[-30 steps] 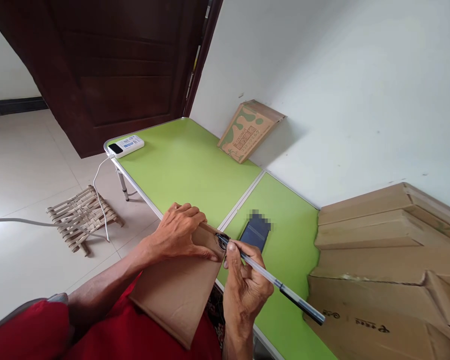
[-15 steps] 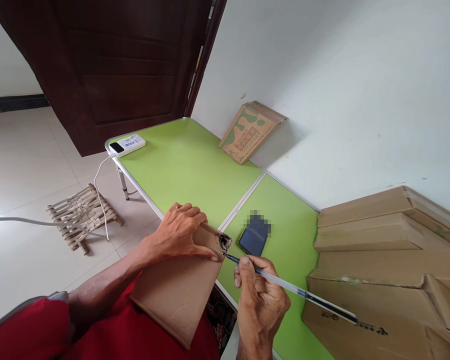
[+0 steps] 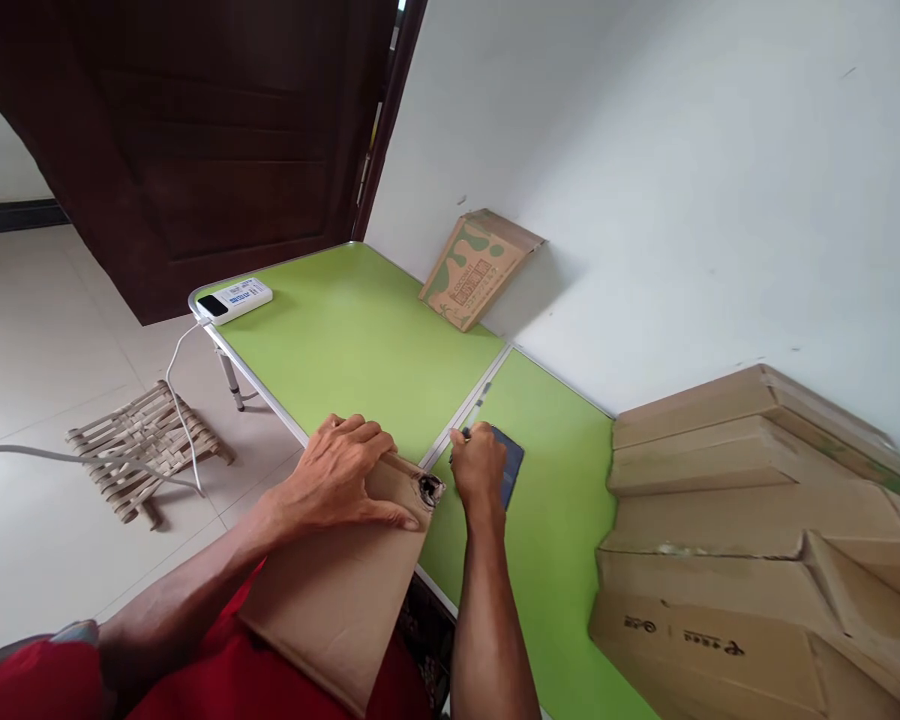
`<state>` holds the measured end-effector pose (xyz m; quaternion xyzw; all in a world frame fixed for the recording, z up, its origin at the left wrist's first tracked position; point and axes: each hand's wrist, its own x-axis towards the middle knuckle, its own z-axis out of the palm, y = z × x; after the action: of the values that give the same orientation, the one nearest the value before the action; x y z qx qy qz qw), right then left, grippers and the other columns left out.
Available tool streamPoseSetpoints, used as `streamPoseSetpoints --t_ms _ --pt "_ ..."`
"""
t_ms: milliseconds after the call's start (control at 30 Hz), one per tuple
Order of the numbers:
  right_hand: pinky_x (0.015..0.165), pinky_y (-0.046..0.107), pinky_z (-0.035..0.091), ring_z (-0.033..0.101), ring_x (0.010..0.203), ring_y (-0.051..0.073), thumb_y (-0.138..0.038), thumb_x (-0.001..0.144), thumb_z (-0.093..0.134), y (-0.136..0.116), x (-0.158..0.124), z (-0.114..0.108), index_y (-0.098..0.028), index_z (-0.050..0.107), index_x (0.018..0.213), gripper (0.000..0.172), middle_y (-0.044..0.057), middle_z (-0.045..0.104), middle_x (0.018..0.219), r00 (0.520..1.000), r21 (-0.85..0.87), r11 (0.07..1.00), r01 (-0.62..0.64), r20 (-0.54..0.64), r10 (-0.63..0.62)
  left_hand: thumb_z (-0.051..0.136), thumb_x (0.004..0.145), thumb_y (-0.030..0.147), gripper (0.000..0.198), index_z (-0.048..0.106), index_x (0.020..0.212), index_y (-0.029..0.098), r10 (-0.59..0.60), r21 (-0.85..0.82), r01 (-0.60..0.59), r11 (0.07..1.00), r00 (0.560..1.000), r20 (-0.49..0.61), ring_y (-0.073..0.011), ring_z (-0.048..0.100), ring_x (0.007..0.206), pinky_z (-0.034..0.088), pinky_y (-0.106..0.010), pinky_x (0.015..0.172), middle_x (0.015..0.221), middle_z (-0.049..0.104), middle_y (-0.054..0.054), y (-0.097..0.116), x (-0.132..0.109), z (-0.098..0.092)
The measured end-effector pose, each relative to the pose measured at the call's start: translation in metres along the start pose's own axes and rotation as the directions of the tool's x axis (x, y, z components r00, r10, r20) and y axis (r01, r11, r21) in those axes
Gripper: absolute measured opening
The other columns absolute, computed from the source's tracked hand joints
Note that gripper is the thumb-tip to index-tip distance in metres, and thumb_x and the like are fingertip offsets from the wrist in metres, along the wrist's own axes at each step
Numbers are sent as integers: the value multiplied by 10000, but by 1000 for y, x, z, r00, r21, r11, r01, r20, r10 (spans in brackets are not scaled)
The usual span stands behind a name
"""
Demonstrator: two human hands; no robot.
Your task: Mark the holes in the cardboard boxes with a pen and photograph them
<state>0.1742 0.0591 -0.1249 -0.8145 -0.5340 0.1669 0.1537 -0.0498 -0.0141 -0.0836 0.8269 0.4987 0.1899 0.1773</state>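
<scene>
My left hand (image 3: 341, 470) lies flat, fingers spread, on a brown cardboard piece (image 3: 337, 590) that rests on my lap and against the green table's edge (image 3: 270, 385). A ragged dark hole (image 3: 429, 488) shows in the cardboard's far corner, just beyond my thumb. My right hand (image 3: 480, 468) reaches over the table, knuckles up and fingers curled down, partly covering a dark phone (image 3: 511, 468). Only a dark end of the pen (image 3: 465, 433) peeks out at its fingertips by the table's centre seam; the rest of the pen is hidden.
A stack of flattened cardboard boxes (image 3: 750, 520) fills the table's right end. A printed box (image 3: 476, 265) leans on the wall. A white power bank (image 3: 234, 298) with a cable sits at the far corner. A woven stool (image 3: 142, 450) stands on the floor by a dark door (image 3: 217, 140).
My right hand moved the pen away from the hole in the cardboard and reached forward onto the table over the phone. The left hand stayed on the cardboard.
</scene>
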Motion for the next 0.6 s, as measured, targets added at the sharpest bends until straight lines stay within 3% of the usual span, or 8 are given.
streamPoseSetpoints --t_ms 133,367,467,533,600 --pt "928 434 593 700 1038 219 -388 1024 681 -2 8 15 -168 690 1172 265 79 708 1185 996 -126 991 -40 72 49 732 748 849 698 701 1017 206 -1 -10 2 1000 1000 8 -316 662 985 423 -445 892 1010 751 -85 1 1 -1" --pt "939 434 575 704 1036 231 -416 1046 628 -1 -11 8 -158 690 1168 292 95 722 1146 995 -200 978 -51 74 67 760 744 823 708 705 1084 204 -24 -24 24 999 1000 11 -338 672 1036 456 -472 938 1055 752 -100 1 1 2" --pt "941 447 542 669 1166 335 -444 1061 550 12 -32 -3 -102 634 1289 420 221 681 1256 996 -203 975 -91 -20 88 816 797 668 623 690 1193 203 11 -111 -11 994 1000 -5 -345 673 1106 490 -493 984 1151 745 -116 -4 -3 -3" --pt "926 501 534 576 1292 448 -530 1025 566 26 -44 -8 -18 534 1408 641 343 571 1391 984 -199 966 -167 -94 151 812 857 454 526 649 1291 205 70 -237 -75 969 997 -29 -321 654 1213 501 -472 1066 1292 696 -130 -12 -7 -8" --pt "913 567 530 510 1332 527 -620 965 616 38 -51 -10 66 471 1438 845 410 511 1413 967 -186 952 -243 -118 224 770 871 311 564 583 1394 215 88 -370 -109 923 993 -73 -302 580 1366 460 -450 1179 1462 588 -146 -22 -11 -9"
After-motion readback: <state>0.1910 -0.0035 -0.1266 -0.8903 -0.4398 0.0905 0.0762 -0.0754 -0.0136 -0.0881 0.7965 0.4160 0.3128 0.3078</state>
